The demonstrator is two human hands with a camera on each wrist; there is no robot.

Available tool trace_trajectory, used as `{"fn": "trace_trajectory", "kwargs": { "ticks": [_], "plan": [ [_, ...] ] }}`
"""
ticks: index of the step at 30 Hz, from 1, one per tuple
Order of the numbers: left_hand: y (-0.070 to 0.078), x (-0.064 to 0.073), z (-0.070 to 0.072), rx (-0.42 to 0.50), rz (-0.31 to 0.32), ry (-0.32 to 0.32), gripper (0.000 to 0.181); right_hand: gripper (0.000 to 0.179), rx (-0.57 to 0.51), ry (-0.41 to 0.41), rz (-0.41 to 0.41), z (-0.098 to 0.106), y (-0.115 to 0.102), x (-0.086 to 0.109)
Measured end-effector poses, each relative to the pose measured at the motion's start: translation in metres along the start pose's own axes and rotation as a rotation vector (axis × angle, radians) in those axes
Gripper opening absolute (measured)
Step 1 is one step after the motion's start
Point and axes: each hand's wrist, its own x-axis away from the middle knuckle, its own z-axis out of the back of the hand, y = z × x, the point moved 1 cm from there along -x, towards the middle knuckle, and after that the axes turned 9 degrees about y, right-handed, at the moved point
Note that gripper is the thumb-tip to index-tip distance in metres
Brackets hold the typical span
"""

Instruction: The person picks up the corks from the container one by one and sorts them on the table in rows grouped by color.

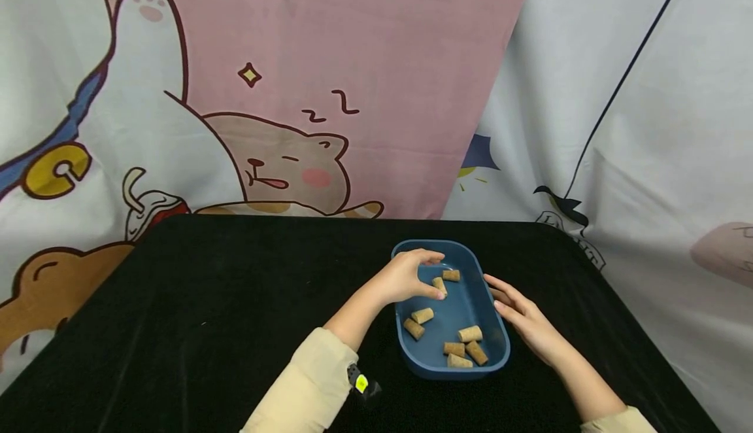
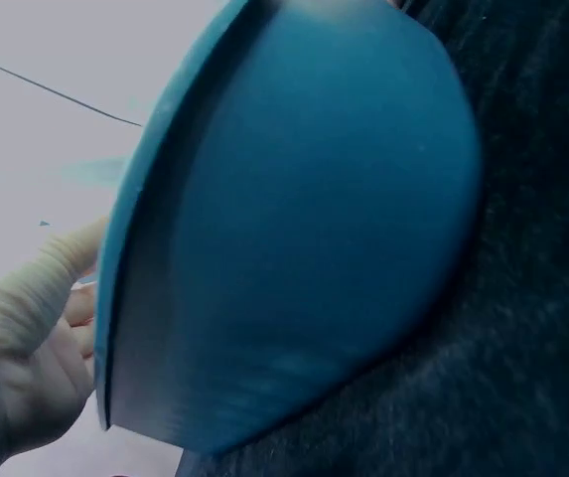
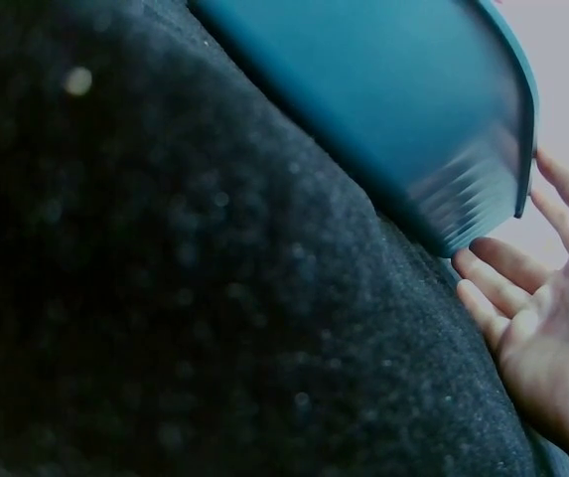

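Note:
A blue plastic bin (image 1: 502, 348) with rounded corners holds several wine corks, among them one upper cork (image 1: 451, 275), a slanted cork (image 1: 439, 286) and a front cork (image 1: 460, 361). My left hand (image 1: 408, 276) reaches over the bin's left rim, thumb and fingers spread apart. Its thumb tip is beside the slanted cork; whether they touch I cannot tell. In the left wrist view this hand (image 2: 41, 343) is partly hidden behind the bin's wall (image 2: 314, 199). With fingers extended, my right hand (image 1: 526, 318) rests at the bin's right side, its fingertips (image 3: 468, 260) by the lower wall.
Black cloth (image 1: 235, 302) covers the table under the bin. Behind the table hangs a pink and white curtain (image 1: 382, 60) with cartoon animals. A small dark device with a yellow-green mark (image 1: 361, 383) sits at the left sleeve's cuff.

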Motion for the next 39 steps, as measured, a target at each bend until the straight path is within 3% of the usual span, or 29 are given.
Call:
{"fn": "trace_trajectory", "kwargs": {
  "ticks": [7, 17, 28, 39],
  "plan": [
    [-0.001, -0.018, -0.005, -0.057, -0.034, -0.091, 0.059, 0.051, 0.015, 0.008, -0.006, -0.001, -0.002, 0.0],
    [-0.005, -0.039, -0.004, -0.142, 0.024, -0.209, 0.047, 0.051, 0.004, 0.0, 0.017, 0.0, -0.001, 0.0],
    [-0.005, -0.048, -0.006, -0.214, 0.064, -0.259, 0.039, 0.051, -0.002, -0.016, 0.025, 0.001, -0.001, 0.0],
    [-0.009, -0.05, -0.019, -0.311, 0.086, -0.263, 0.039, 0.051, -0.019, -0.028, 0.043, 0.001, 0.001, 0.0]
  ]
}}
